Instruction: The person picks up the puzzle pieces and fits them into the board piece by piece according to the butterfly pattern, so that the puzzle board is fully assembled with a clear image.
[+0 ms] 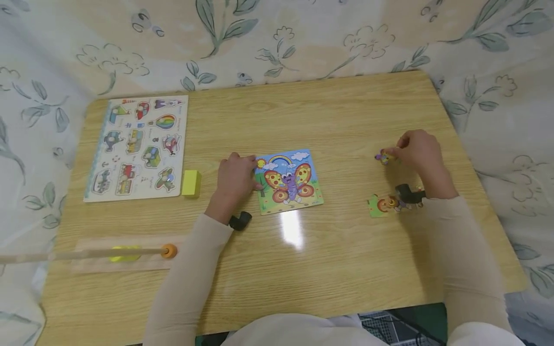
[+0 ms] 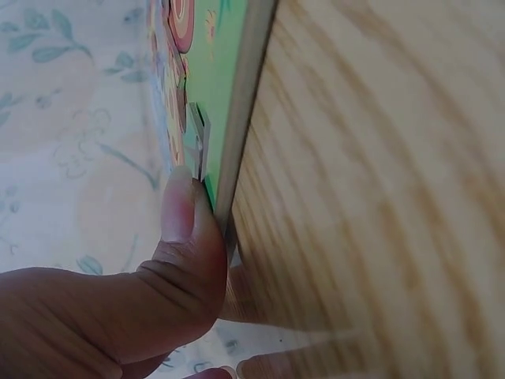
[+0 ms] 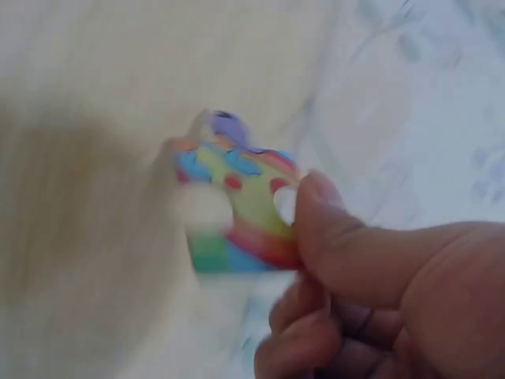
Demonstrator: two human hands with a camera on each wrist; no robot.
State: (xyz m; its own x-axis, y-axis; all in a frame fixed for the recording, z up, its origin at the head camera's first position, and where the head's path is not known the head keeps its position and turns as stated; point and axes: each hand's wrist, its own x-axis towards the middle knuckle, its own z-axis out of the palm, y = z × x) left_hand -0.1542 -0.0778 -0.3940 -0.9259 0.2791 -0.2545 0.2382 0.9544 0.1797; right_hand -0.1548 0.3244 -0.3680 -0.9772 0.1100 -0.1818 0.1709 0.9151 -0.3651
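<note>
My right hand [image 1: 417, 151] pinches a small jigsaw piece [image 3: 252, 205] between thumb and fingers. The piece is yellow-green with red spots, a purple knob and a green-blue corner. Just below that hand in the head view lie loose puzzle pieces [image 1: 381, 205], one with a lion-like face, partly hidden by the wrist camera. My left hand [image 1: 235, 180] rests at the left edge of a butterfly puzzle board [image 1: 313, 190] flat on the table. Its fingertips touch the upper left corner, and the thumb [image 2: 180, 209] presses at the board's edge.
A white picture board [image 1: 97, 187] with vehicle shapes lies at the back left, a yellow block [image 1: 191, 184] by its corner. Nearer me is a pale wooden base [image 1: 151, 265] with a rod, an orange bead [image 1: 169, 251] and a yellow piece. Flowered cloth surrounds the table.
</note>
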